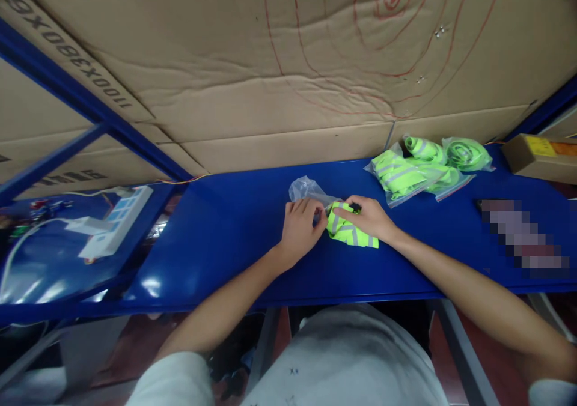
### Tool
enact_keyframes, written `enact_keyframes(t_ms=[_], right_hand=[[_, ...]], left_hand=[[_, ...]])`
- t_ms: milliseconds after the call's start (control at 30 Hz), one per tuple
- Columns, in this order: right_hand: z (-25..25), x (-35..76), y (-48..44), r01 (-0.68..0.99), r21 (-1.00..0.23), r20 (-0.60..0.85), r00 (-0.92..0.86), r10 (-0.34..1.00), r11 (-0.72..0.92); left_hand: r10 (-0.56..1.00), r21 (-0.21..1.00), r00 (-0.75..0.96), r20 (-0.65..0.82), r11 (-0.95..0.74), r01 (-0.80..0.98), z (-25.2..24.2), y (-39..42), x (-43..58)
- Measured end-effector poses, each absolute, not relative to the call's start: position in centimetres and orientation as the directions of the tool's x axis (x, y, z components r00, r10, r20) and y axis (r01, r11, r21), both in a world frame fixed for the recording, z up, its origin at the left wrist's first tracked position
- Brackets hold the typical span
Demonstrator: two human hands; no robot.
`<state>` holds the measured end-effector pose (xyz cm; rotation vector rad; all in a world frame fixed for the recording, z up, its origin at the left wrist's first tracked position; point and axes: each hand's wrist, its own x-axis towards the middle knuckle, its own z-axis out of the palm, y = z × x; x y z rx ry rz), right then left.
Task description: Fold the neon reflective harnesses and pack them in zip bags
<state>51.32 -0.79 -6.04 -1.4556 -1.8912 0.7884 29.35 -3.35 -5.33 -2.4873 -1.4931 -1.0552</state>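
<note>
My right hand (pixel 367 215) grips a folded neon-yellow reflective strap (pixel 354 235) with grey stripes, its thumb pressed on top. A small dark part shows by the fingers, too hidden to name. Close by on the left, my left hand (pixel 304 229) is closed in a pinch at the edge of a clear plastic bag (pixel 306 188). Its thumb and forefinger meet right beside the strap's left end. The bag lies crumpled behind both hands, partly covered by the left fingers.
Several bagged neon-yellow straps (pixel 406 175) lie at the back right of the blue table (pixel 216 232). Beyond them is a cardboard box (pixel 541 157). A blurred-out flat item (pixel 523 235) lies at right. A power strip (pixel 119 223) sits far left. Cardboard sheeting (pixel 225 93) walls the back.
</note>
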Motion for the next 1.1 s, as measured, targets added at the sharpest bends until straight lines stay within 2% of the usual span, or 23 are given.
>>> enact_keyframes(t_ms=[133,267,333,433,533,600,667,733,900,1100], right_hand=[[-5.2,51.5,-0.8,0.503,-0.834,0.164,-0.169,0.972,0.229],[-4.5,52.2,-0.3,0.401,-0.889,0.196,-0.108,0.975,0.222],[-4.6,52.5,0.0,0.446,-0.876,0.189,-0.035,0.981,0.184],[-5.1,52.4,0.1,0.606,-0.786,0.18,0.039,0.983,0.12],[-5.2,51.9,-0.2,0.726,-0.678,0.185,0.018,0.983,0.115],[-5.0,51.5,-0.5,0.763,-0.635,0.184,-0.002,0.983,0.121],[-4.7,51.2,-0.9,0.785,-0.608,0.183,-0.01,0.983,0.121],[-4.4,50.9,-1.2,0.8,-0.585,0.185,-0.029,0.982,0.134],[-4.7,50.8,-1.5,0.807,-0.545,0.224,-0.121,0.967,0.227],[-5.0,51.6,-0.3,0.652,-0.737,0.224,-0.016,0.975,0.18]], left_hand=[[0.724,0.262,0.302,0.62,-0.554,0.79,-5.3,-3.4,29.3],[0.753,0.36,0.283,0.595,-0.564,0.744,-5.6,-3.0,28.7],[0.766,0.417,0.283,0.578,-0.574,0.704,-5.9,-3.0,28.8],[0.788,0.522,0.254,0.561,-0.575,0.63,-6.1,-3.4,29.3],[0.844,0.679,0.171,0.509,-0.515,0.524,-6.0,-3.8,30.0],[0.859,0.737,0.117,0.498,-0.491,0.464,-5.8,-3.8,30.4],[0.835,0.725,0.083,0.544,-0.517,0.454,-5.8,-3.6,30.8],[0.785,0.663,0.089,0.613,-0.573,0.481,-5.8,-3.3,31.1],[0.704,0.529,0.223,0.674,-0.671,0.519,-6.2,-2.8,31.2],[0.605,0.383,0.383,0.698,-0.768,0.514,-5.2,-3.6,30.5]])
